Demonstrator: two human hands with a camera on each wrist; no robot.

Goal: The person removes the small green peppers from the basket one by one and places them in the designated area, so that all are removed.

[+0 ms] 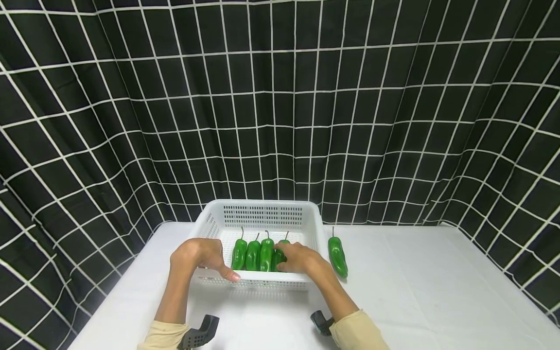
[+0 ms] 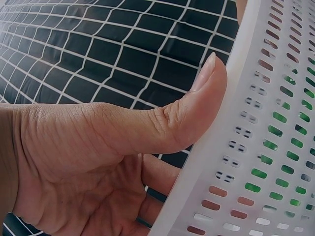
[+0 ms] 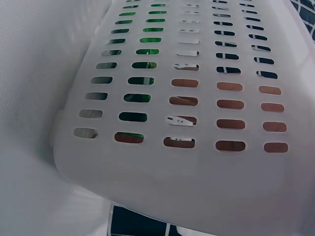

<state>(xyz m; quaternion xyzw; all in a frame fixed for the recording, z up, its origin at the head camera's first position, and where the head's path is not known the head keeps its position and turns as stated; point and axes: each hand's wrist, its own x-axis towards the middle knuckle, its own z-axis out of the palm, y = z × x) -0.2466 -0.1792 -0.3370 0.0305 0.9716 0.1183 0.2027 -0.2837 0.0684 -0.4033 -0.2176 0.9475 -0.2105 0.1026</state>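
A white slotted plastic basket (image 1: 262,275) stands on the table with several long green peppers (image 1: 239,253) lying side by side in it, stems pointing away. My left hand (image 1: 203,253) holds the basket's near left rim; its thumb (image 2: 197,105) lies along the rim, and the fingers are partly hidden by the wall. Inside the basket, my right hand (image 1: 301,257) grips the rightmost green pepper (image 1: 279,260), thumb and fingers on either side of it. Through the slots of the basket wall (image 3: 147,172), parts of the right hand and green peppers show in the right wrist view.
One more green pepper (image 1: 337,257) lies on the white table (image 1: 407,287), just right of the basket. Behind and at both sides hangs a black cloth (image 1: 280,112) with a white grid. A dark wrist mount (image 1: 201,334) sits on the left sleeve.
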